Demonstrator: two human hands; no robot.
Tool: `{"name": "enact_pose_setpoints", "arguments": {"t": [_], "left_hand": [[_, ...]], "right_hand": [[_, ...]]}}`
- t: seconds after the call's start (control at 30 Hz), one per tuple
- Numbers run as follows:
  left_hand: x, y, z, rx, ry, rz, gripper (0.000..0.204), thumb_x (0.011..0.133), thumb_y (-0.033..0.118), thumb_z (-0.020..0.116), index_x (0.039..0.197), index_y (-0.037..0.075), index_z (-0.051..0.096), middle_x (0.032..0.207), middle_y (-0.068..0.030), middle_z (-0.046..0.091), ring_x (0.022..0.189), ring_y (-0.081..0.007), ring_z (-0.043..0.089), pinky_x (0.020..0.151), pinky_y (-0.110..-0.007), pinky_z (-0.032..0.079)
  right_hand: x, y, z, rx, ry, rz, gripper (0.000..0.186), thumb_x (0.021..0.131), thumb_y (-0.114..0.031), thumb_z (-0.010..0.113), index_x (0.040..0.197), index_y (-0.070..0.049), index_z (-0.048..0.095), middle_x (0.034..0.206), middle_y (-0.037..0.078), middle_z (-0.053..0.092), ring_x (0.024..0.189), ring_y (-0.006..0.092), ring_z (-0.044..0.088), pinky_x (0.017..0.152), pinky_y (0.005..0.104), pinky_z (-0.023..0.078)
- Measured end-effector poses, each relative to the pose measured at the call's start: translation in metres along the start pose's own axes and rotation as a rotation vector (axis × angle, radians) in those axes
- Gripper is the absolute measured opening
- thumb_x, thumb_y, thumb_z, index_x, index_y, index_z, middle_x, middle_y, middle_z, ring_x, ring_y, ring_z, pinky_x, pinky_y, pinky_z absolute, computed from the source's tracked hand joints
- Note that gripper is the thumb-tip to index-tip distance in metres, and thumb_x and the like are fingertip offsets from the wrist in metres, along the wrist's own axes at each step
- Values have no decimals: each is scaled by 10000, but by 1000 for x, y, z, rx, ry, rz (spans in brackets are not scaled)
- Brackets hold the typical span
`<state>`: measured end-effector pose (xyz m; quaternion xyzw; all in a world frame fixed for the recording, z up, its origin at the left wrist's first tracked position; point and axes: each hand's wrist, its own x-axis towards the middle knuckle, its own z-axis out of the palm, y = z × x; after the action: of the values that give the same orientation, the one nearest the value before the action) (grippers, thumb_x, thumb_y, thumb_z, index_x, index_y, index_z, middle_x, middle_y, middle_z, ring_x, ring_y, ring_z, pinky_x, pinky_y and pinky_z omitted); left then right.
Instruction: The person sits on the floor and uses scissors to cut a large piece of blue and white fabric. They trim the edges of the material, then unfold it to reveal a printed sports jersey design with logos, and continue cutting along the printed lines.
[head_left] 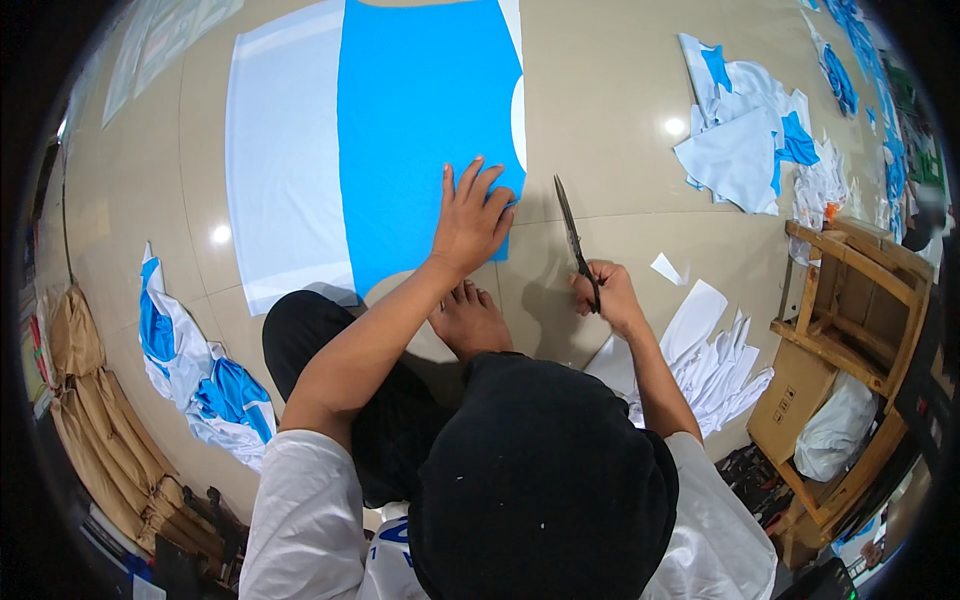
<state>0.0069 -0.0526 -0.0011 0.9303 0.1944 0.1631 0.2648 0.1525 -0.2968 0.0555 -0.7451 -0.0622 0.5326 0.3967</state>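
Note:
A blue fabric panel (pixel 420 120) lies flat on the floor, joined along its left side by a white fabric piece (pixel 285 160). My left hand (pixel 465 218) rests on the blue panel near its right edge, fingers spread, the thumb side close to a small rumple in that edge. Off to the right of the panel, my right hand (pixel 607 297) grips a pair of scissors (pixel 569 220) by the handles. The blades point away from me and look nearly together, apart from the fabric. My bare foot (pixel 470 320) is at the panel's near edge.
White fabric scraps (pixel 715 350) lie beside my right forearm. Blue-and-white scraps are heaped at the far right (pixel 745 125) and at the left (pixel 205 365). A wooden frame (pixel 850 300) with a cardboard box (pixel 790 395) stands at the right, and brown wrapped bundles (pixel 105 430) line the left.

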Motion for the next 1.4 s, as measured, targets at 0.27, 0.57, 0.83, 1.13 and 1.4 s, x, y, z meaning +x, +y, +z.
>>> {"name": "enact_pose_setpoints", "arguments": {"t": [0.27, 0.57, 0.83, 1.13, 1.4], "left_hand": [[3, 6, 1, -79, 23, -22, 116, 1011, 206, 711, 1091, 132, 670, 1445, -99, 575, 1496, -389, 447, 1219, -778, 238], [3, 4, 2, -95, 25, -14, 117, 1010, 206, 713, 1093, 137, 667, 1435, -92, 583, 1495, -385, 451, 1224, -780, 236], [2, 3, 3, -80, 19, -16, 125, 1011, 210, 712, 1103, 138, 668, 1440, -85, 579, 1492, -377, 454, 1233, -775, 234], [0, 3, 2, -77, 7, -19, 137, 1019, 222, 707, 1123, 146, 660, 1447, -80, 571, 1505, -368, 441, 1243, -767, 225], [1, 3, 2, -87, 20, -9, 121, 1021, 210, 699, 1111, 142, 655, 1448, -87, 571, 1500, -380, 445, 1234, -775, 228]], "right_hand": [[29, -37, -35, -204, -173, 52, 359, 925, -235, 801, 675, -76, 596, 570, 6, 582, 447, 83, 548, 451, 263, 443], [50, -52, -38, -208, -229, 66, 212, 926, -184, 754, 782, -43, 689, 603, -18, 578, 459, 52, 489, 456, 240, 393], [59, -62, -39, -221, -258, 73, 183, 917, -183, 750, 840, -20, 720, 603, -17, 580, 466, 48, 492, 456, 237, 382], [58, -64, -36, -189, -277, 54, 187, 891, -178, 719, 851, 5, 718, 605, -5, 580, 462, 60, 492, 452, 243, 378], [62, -60, -36, -202, -263, 54, 170, 896, -163, 722, 831, -6, 711, 603, -11, 576, 462, 55, 485, 451, 240, 373]]}}
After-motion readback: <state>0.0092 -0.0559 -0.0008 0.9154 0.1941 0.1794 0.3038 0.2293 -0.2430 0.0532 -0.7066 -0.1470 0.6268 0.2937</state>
